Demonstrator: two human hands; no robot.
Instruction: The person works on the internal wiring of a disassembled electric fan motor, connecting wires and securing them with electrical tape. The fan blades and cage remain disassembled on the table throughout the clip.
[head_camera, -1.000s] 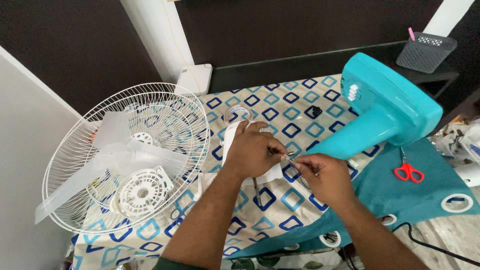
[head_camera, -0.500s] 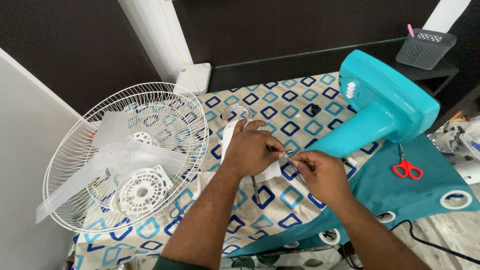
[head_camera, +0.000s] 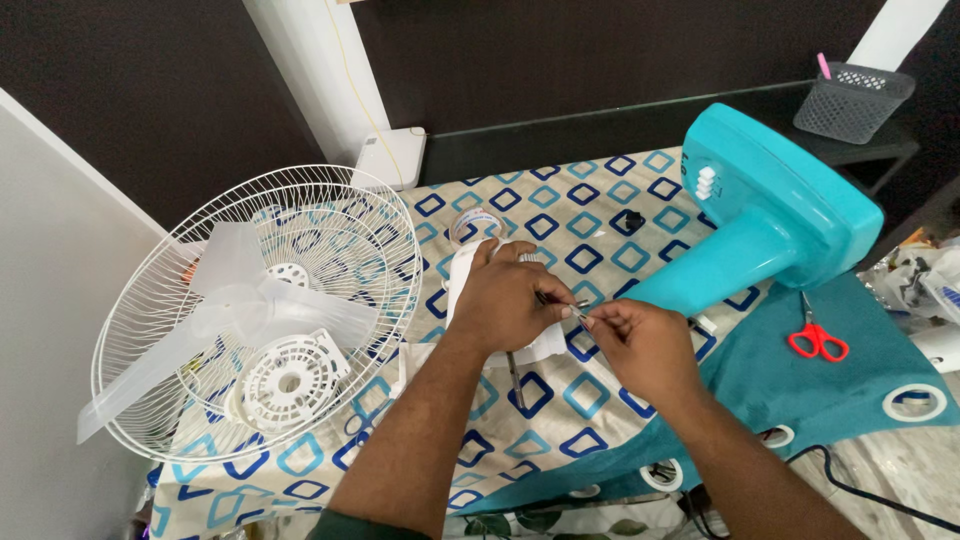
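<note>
Left hand (head_camera: 510, 300) and right hand (head_camera: 645, 345) meet fingertip to fingertip, both pinched closed on a thin dark wire (head_camera: 562, 303) above the white plastic part (head_camera: 462, 285), beside the teal fan base (head_camera: 775, 225).

Left: white fan guard (head_camera: 260, 300) blocks passage. Right: teal fan body (head_camera: 775, 215) and red scissors (head_camera: 818, 338) obstruct. Patterned worktop (head_camera: 560, 410) near the hands lies open; far side holds tape roll (head_camera: 478, 222).

The left hand (head_camera: 510, 300) covers most of the white part (head_camera: 462, 280) beneath it; the thin metal piece (head_camera: 578, 306) pinched between both hands is too small to tell.
</note>
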